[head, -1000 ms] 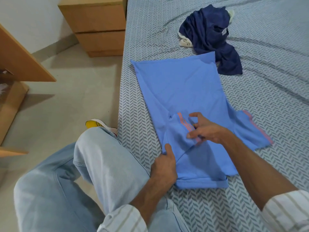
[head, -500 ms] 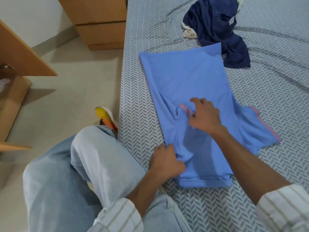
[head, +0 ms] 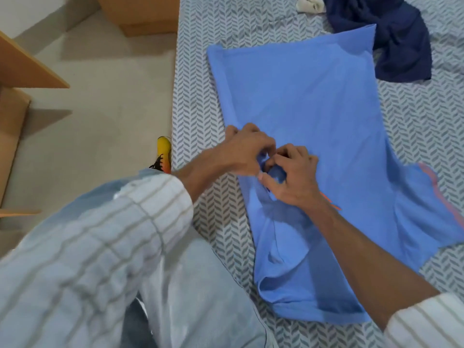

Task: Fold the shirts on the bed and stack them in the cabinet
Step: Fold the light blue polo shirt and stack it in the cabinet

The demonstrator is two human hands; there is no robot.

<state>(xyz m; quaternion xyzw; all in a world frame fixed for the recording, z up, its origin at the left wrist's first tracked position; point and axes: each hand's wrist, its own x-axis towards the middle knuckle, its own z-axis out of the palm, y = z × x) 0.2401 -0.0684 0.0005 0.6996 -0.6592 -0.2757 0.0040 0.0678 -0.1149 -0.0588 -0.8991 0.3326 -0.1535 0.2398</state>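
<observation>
A light blue shirt (head: 301, 96) with orange-striped sleeve trim lies spread on the patterned bed (head: 195, 79), its left side folded inward. My left hand (head: 244, 151) and my right hand (head: 293, 177) meet over the folded left sleeve near the shirt's left edge, and both pinch a bunch of blue fabric between curled fingers. The right sleeve (head: 431, 204) lies flat, out to the right. A crumpled navy shirt (head: 391, 41) sits at the far end of the bed, touching the blue shirt's hem corner.
A small white cloth (head: 310, 2) lies by the navy shirt. A wooden drawer unit (head: 143, 13) stands by the bed's far left. Wooden cabinet panels (head: 22, 69) are at the left edge. My knee in jeans (head: 200, 285) presses against the bed; a yellow shoe (head: 164, 153) stands on the floor.
My left hand moved up from the shirt's lower left edge to meet my right hand at the folded sleeve. The camera shifted closer and down.
</observation>
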